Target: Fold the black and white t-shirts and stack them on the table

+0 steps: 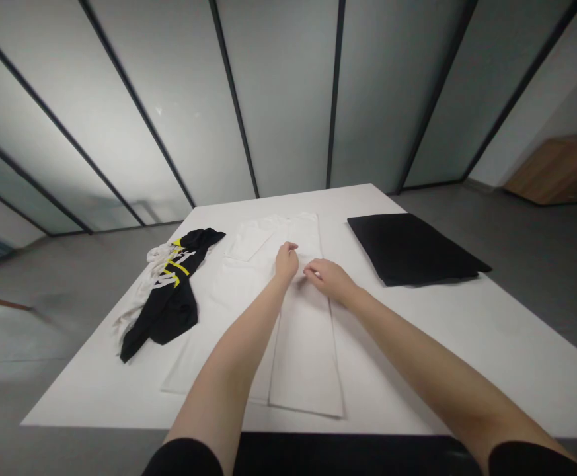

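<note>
A white garment, seemingly a shirt (pixel 248 281), lies flat on the white table in front of me. Its right side is folded inward as a long strip (pixel 308 370), and a sleeve-like flap shows at its upper left. Over the middle of the shirt is my left hand (pixel 287 262), its fingers loosely bent and apart, with nothing visible in them. Just to its right, my right hand (pixel 332 279) has its fingertips drawn together in a pinch above the folded strip. Whether cloth is between those fingertips is too blurred to tell.
A crumpled black, white and yellow garment (pixel 176 287) lies at the table's left. Flat black folded cloth or sheets (pixel 412 248) lie on the right. Beyond the white table (pixel 466 350) stands a frosted glass partition (pixel 283 99). A wooden piece (pixel 560 168) sits at far right.
</note>
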A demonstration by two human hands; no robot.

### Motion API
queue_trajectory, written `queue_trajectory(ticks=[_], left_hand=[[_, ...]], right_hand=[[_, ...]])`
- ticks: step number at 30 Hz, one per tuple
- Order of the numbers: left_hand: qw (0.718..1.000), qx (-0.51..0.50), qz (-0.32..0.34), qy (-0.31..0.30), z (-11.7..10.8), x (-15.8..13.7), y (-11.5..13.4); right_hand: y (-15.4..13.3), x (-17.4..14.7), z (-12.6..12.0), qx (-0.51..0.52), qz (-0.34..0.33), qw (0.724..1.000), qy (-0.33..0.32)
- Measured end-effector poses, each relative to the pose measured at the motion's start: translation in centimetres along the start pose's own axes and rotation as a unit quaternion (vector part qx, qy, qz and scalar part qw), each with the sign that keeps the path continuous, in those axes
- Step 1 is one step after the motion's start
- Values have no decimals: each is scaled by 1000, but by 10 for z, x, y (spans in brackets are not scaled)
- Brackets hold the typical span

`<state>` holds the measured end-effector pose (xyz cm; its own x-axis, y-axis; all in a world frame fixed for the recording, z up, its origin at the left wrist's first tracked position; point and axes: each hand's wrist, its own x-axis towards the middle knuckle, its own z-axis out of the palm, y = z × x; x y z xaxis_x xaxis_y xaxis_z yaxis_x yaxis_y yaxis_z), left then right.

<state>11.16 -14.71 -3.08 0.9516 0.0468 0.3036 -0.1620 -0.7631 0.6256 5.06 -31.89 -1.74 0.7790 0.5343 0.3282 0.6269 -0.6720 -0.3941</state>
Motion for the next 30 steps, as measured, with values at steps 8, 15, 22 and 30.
queue_trajectory(ticks=[8,15,22,30], left_hand=[[970,183,17,-157,-57,-44,-43],[941,259,-13,-216,-80,-95,-43],[940,290,-28,-181,-73,-102,-46],[951,275,-25,-138,-72,-90,-53]], right_hand=[[-76,-25,62,-99,123,980,-122],[-35,1,43,-119,129,970,-168],[26,49,30,-151,135,965,-169],[64,89,30,-158,105,969,-160]])
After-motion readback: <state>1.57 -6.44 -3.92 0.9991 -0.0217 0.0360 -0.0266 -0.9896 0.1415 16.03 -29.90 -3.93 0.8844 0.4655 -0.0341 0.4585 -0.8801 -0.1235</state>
